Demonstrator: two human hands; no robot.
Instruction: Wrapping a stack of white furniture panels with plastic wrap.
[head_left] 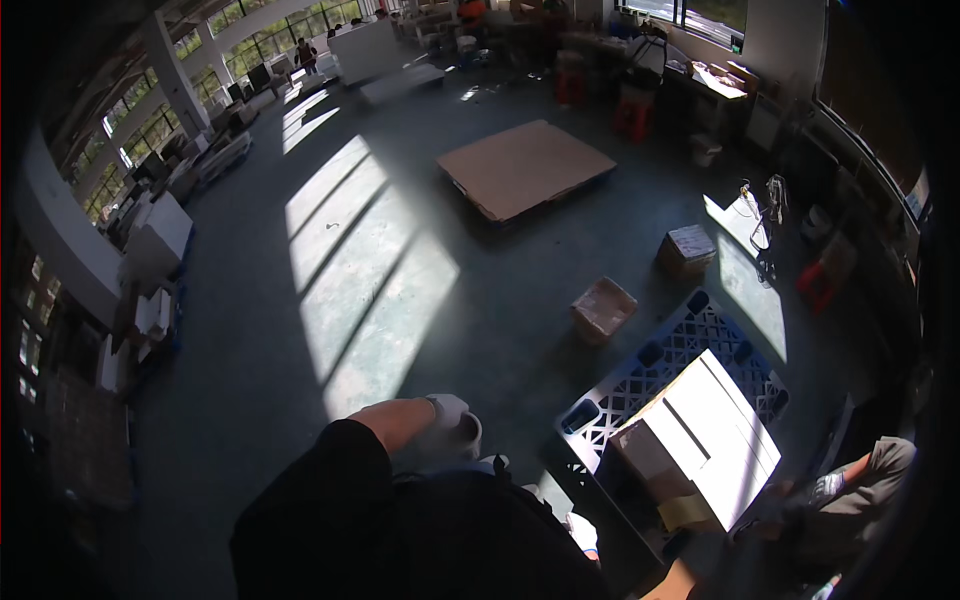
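My left hand [447, 408], in a white glove, reaches out in front of my dark-clothed body at the lower middle. Its fingers curl around a pale, round, roll-shaped thing [463, 440] with a dark middle; its kind is blurred. Low in the picture, a white-gloved hand, apparently my right hand [581, 532], shows only in part beside my body. Its fingers are too hidden to read. To the right of it, a large flat white-topped cardboard box [705, 430] rests on a blue plastic pallet [625, 385]. A piece of brown tape or card [685, 513] hangs at the box's near side.
At the right edge, a co-worker's gloved hand [827, 487] and bent knee are close to the box. Two small cartons, one brown [603, 308] and one taped [687, 250], stand beyond the pallet. Farther off lies a cardboard-covered pallet [525, 168]. Red stools [632, 115] stand by cluttered benches.
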